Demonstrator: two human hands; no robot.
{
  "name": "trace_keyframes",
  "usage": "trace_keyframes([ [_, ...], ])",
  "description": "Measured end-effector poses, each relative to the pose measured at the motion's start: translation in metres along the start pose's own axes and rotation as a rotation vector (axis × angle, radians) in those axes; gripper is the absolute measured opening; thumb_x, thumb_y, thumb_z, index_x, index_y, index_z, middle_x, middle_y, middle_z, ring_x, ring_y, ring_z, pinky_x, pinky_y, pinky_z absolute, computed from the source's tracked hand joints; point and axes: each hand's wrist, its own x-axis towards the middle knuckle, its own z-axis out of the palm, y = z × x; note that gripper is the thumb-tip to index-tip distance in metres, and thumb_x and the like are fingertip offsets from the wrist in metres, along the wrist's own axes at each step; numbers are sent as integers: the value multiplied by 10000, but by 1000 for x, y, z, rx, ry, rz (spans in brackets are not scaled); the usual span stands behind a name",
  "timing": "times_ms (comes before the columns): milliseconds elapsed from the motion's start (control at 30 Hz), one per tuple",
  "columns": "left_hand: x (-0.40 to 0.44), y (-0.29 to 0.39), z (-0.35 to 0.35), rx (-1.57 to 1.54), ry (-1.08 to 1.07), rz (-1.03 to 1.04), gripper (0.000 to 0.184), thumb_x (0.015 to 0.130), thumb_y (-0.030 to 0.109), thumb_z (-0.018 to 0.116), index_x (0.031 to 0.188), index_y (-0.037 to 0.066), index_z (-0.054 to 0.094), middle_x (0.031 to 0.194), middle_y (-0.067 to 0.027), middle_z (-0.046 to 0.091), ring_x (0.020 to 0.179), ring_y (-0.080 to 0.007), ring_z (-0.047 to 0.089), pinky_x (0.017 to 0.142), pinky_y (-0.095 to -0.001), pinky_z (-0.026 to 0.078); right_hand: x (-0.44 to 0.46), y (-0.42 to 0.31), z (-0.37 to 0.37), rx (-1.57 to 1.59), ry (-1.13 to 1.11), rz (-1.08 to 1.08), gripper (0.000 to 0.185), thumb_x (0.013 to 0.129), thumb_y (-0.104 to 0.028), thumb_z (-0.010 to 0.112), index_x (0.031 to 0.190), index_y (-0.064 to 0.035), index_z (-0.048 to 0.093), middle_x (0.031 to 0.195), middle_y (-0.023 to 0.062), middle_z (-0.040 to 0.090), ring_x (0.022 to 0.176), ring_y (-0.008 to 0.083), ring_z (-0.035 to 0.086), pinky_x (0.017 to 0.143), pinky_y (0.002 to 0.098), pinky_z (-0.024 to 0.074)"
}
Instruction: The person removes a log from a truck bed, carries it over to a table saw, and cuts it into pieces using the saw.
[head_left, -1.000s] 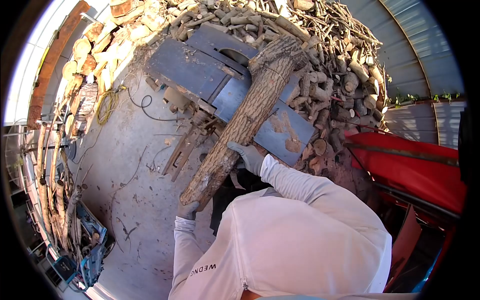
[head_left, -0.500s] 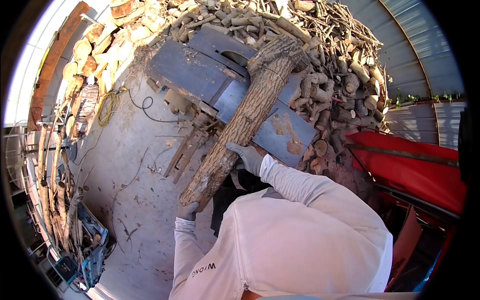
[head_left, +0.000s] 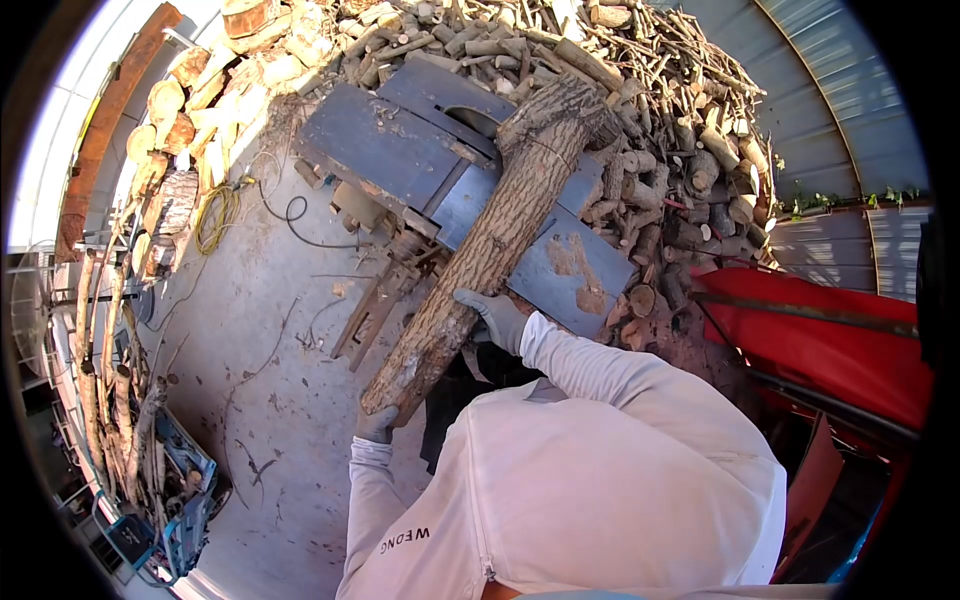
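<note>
A long, thick log (head_left: 480, 245) with rough bark slants across a metal saw table (head_left: 370, 145). The far end, knobbly and forked, rests past the table's back edge, while the near end juts out over the floor toward my body. At that near end my gloved left hand (head_left: 377, 424) is closed around the log's butt, its fingers partly hidden. Farther up, my gloved right hand (head_left: 497, 318) grips the log's right side, thumb on the bark. Part of a round saw blade (head_left: 470, 120) stands up from a slot in the table, left of the log.
Cut firewood (head_left: 690, 170) is heaped behind and right of the table. Split rounds (head_left: 165, 115) are stacked at the far left. A yellow cable (head_left: 215, 218) lies on the concrete floor. A cart with long poles (head_left: 120, 400) stands left, a red machine (head_left: 820, 340) right.
Hardly anything differs. The log and both hands keep nearly the same place, with a very slight shift of the view.
</note>
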Motion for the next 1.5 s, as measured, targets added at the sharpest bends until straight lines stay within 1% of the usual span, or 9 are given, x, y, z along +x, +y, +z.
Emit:
trace_keyframes([
  [600, 6, -6, -13, 10, 16, -1, 1003, 593, 130, 990, 1423, 22, 437, 1322, -150, 644, 1210, -308, 654, 1048, -454, 551, 8, 1, 1, 39, -1, -33, 681, 834, -336, 911, 1358, 1, 637, 1278, 144, 698, 1117, 318, 709, 917, 514, 600],
  [800, 0, 11, 7, 0, 1, -20, 963, 601, 122, 982, 1421, 8, 491, 1307, -139, 673, 1197, -299, 672, 1049, -448, 551, 10, 3, 2, 31, 7, -21, 627, 856, -306, 893, 1338, 13, 649, 1265, 143, 704, 1104, 311, 714, 912, 496, 605],
  [867, -1, 20, 21, -29, -67, -43, 961, 594, 112, 980, 1421, 8, 502, 1303, -133, 680, 1191, -298, 676, 1049, -449, 551, 4, 2, 6, 107, -60, -78, 598, 868, -284, 878, 1333, 16, 652, 1263, 143, 704, 1090, 311, 716, 912, 494, 609],
  [1000, -4, 9, 11, -35, -55, -49, 980, 581, 104, 982, 1431, 4, 506, 1313, -131, 678, 1205, -299, 671, 1066, -451, 541, 1, 4, 2, 94, -38, -49, 575, 886, -284, 857, 1334, 10, 650, 1258, 140, 705, 1085, 307, 717, 921, 497, 610],
  [1067, -8, 0, 9, -39, 1, -14, 994, 572, 104, 988, 1441, 3, 517, 1324, -131, 678, 1224, -296, 665, 1088, -451, 527, -14, 3, 3, 78, -27, -83, 552, 858, -394, 870, 1257, -48, 708, 1201, 109, 733, 1037, 255, 726, 858, 435, 602],
  [1100, -10, -3, 9, -41, 5, -14, 994, 572, 104, 988, 1441, 3, 517, 1324, -131, 678, 1224, -296, 665, 1088, -451, 527, -19, 3, 1, 74, -28, -80, 552, 858, -394, 870, 1257, -48, 708, 1201, 109, 733, 1037, 255, 726, 858, 435, 602],
  [1200, -12, -9, 14, -55, -53, -55, 1000, 556, 132, 1005, 1431, -1, 539, 1330, -141, 677, 1244, -295, 656, 1106, -450, 514, -26, 5, -7, 71, -24, -35, 605, 858, -397, 871, 1312, -48, 677, 1212, 101, 730, 1065, 264, 721, 904, 449, 600],
  [1267, -14, -14, 17, -24, -109, -85, 993, 551, 168, 1015, 1413, -4, 552, 1330, -148, 677, 1247, -298, 653, 1105, -450, 515, -26, 12, -15, 117, -71, -107, 590, 861, -396, 869, 1302, -50, 683, 1215, 103, 729, 1082, 272, 719, 931, 457, 599],
  [1500, -31, -38, 32, 20, -85, -9, 959, 554, 224, 1020, 1383, -21, 604, 1307, -131, 702, 1202, -285, 679, 1069, -428, 530, -54, 7, -27, 73, -11, -56, 579, 891, -361, 846, 1334, -47, 644, 1223, 117, 721, 1080, 290, 724, 917, 476, 612],
])
